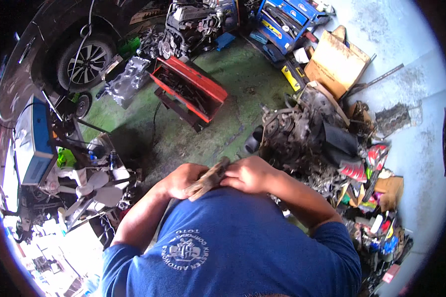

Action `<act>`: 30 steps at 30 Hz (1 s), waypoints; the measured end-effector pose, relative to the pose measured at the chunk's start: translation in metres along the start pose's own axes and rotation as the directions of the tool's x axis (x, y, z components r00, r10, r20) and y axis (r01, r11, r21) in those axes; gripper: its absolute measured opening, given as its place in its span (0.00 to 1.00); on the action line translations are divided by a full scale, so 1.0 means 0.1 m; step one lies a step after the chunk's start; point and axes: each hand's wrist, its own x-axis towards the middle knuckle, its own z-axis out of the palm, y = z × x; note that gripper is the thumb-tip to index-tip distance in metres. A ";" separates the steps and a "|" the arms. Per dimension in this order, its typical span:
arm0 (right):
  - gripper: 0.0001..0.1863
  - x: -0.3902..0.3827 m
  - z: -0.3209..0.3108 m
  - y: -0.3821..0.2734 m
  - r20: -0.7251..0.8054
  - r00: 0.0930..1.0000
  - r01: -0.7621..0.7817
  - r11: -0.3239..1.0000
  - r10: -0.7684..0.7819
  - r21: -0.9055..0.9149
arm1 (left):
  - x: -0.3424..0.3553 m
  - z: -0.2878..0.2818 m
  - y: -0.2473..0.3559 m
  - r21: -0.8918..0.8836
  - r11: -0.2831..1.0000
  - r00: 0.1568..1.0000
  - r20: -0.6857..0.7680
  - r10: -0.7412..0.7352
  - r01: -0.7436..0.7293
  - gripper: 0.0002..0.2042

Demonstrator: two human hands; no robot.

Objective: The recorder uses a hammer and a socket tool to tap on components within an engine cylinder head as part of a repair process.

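In front of my belly, both hands are closed on a soiled brown-grey piece (208, 181) that looks like a rag; its exact kind is unclear. It runs at a slant, its wider end beside my left hand (185, 179). My right hand (250, 174) grips it along the upper right part, fingers curled in. The tips of the left fingers are hidden behind the piece.
Ahead on the green floor (233, 99) stands an open red tool tray (191, 89). An engine (193, 24) and blue tool cart (287, 22) are farther off. Greasy parts (302, 128) crowd the right; a fan (91, 190) and car wheel (89, 62) are left.
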 end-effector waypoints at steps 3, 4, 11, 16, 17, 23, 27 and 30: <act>0.20 0.33 -0.25 0.37 0.030 0.992 0.123 0.992 -0.124 0.043 | 0.20 -0.13 0.02 -0.086 0.973 0.963 -0.186 0.196 -0.215 0.14; 0.18 0.43 -0.36 0.47 0.085 0.991 0.099 0.994 -0.104 0.054 | 0.28 -0.19 0.02 -0.057 0.986 0.972 -0.186 0.145 -0.158 0.14; 0.17 0.94 -1.06 1.24 -0.015 0.999 0.052 0.999 -0.052 -0.005 | 1.14 -0.90 0.19 -0.004 0.985 0.956 -0.240 -0.171 0.175 0.12; 0.24 0.98 -1.55 1.82 -0.324 0.940 -0.081 0.991 0.111 0.103 | 1.75 -1.29 0.02 -0.178 0.965 0.940 -0.247 -0.235 0.194 0.19; 0.25 0.96 -1.66 1.97 -0.305 0.930 -0.187 0.978 0.205 0.089 | 1.87 -1.36 0.05 -0.251 0.954 0.924 -0.299 -0.240 0.167 0.25; 0.22 0.55 -1.81 3.30 -0.030 0.871 -0.491 0.869 0.490 -0.051 | 2.58 -1.70 -0.20 -0.459 0.813 0.835 -0.231 -0.499 0.359 0.33; 0.22 0.32 -1.88 4.22 0.317 0.711 -0.636 0.766 0.628 -0.091 | 3.29 -1.83 -0.30 -0.463 0.834 0.782 -0.380 -0.494 0.301 0.31; 0.22 0.43 -2.29 4.77 0.352 0.690 -0.647 0.757 0.632 -0.090 | 3.88 -1.95 -0.25 -0.494 0.801 0.728 -0.403 -0.555 0.337 0.32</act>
